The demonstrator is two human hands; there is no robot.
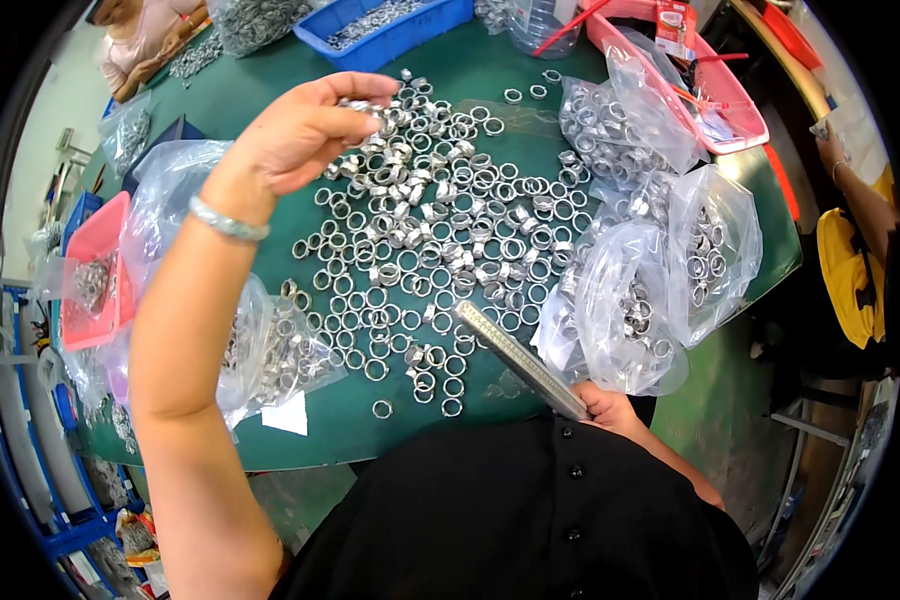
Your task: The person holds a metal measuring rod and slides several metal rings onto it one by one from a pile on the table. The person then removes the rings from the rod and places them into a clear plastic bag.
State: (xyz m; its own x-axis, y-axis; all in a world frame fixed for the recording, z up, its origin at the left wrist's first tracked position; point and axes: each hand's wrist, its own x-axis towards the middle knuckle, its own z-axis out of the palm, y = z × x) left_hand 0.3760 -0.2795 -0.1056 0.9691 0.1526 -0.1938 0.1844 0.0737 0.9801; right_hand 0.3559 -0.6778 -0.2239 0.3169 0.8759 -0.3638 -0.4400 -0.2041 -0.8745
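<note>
Many small silver metal rings [460, 225] lie spread in a loose heap over the green table. My left hand [315, 130] reaches across to the far left part of the heap. Its thumb and curved fingers are apart, and rings show in the gap between them. Close to my body, my right hand [610, 408] is closed around the near end of a long, flat, grey strip [515, 355] with a finely ribbed or marked face. The strip slants up and left, its far end over the rings. Most of the right-hand fingers are hidden.
Clear plastic bags of rings [630, 310] stand at the right, others [280, 360] at the left. A pink basket [750, 130] sits far right, a pink tray [100, 270] left, a blue bin [315, 45] at the back. Other people [150, 40] are at far left and right.
</note>
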